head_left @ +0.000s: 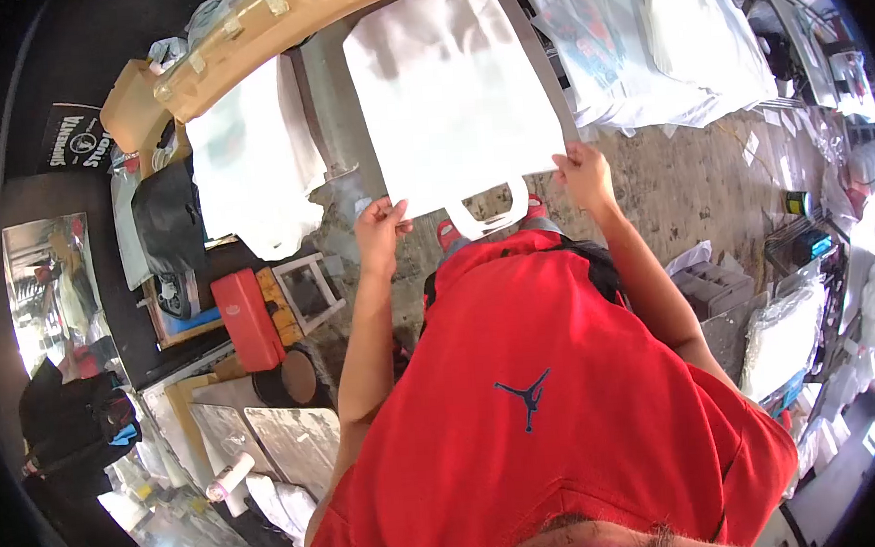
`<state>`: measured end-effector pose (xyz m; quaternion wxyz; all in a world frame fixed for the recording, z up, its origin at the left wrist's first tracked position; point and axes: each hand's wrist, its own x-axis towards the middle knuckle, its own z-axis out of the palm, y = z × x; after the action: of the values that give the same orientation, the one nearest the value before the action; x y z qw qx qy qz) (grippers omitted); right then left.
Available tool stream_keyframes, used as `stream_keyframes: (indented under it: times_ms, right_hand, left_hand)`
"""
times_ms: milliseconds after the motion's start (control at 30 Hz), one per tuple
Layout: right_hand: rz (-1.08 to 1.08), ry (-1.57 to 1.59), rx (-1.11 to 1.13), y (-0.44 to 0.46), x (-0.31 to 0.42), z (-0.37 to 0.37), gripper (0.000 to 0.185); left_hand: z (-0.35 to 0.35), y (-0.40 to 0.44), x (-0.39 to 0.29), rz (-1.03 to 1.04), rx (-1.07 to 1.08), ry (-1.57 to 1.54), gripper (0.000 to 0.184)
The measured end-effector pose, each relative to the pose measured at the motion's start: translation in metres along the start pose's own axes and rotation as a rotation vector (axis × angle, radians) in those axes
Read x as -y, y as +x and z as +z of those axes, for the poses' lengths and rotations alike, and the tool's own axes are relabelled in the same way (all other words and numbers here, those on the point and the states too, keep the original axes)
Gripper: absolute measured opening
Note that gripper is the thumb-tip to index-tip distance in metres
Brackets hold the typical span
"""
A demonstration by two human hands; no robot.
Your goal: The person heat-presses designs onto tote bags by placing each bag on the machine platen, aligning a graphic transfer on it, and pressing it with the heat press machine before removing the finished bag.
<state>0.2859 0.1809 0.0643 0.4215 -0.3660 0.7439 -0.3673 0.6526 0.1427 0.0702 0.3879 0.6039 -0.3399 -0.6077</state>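
A white tote bag [456,92] lies flat on a grey board [366,168], its looped handle [495,223] hanging over the edge nearest my body. My left hand [380,235] pinches the bag's near left corner between thumb and fingers. At the near right corner, my right hand [584,176] grips the bag's edge the same way. The fabric is mostly smooth, with some creases toward the far end.
White cloth items [250,155] are piled to the left beside a long cardboard piece [243,40]. More white fabric under clear plastic [664,49] sits at the right. A red box [245,320] and a white frame [309,293] stand at lower left.
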Motion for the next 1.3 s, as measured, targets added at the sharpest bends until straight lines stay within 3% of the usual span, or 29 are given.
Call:
stream_keyframes:
  times_ms: [133, 467, 733, 867, 933, 1167, 1300]
  right_hand:
    - [-0.041, -0.042, 0.005, 0.022, 0.024, -0.004, 0.04]
    - [-0.163, -0.286, -0.033, 0.02, 0.023, -0.005, 0.037]
    - [-0.166, -0.278, -0.048, 0.025, 0.008, -0.005, 0.029]
    - [-0.292, -0.333, -0.1, 0.013, 0.02, -0.003, 0.029]
    - [-0.104, -0.173, -0.109, 0.017, 0.014, 0.001, 0.028]
    - [-0.16, -0.175, -0.102, 0.023, 0.005, -0.003, 0.027]
    - [-0.11, -0.153, -0.058, 0.022, 0.01, -0.005, 0.024]
  left_hand:
    - [0.006, 0.015, -0.008, 0.083, -0.093, 0.202, 0.028]
    - [-0.004, 0.015, 0.015, 0.232, -0.083, 0.102, 0.05]
    - [-0.005, 0.022, 0.008, 0.282, -0.098, 0.424, 0.056]
    - [-0.002, 0.015, 0.004, 0.328, -0.114, 0.472, 0.052]
    - [-0.002, 0.019, 0.009, 0.333, -0.158, 0.463, 0.047]
    - [-0.004, 0.024, 0.018, 0.369, -0.151, 0.475, 0.048]
    - [-0.002, 0.018, 0.014, 0.34, -0.133, 0.346, 0.04]
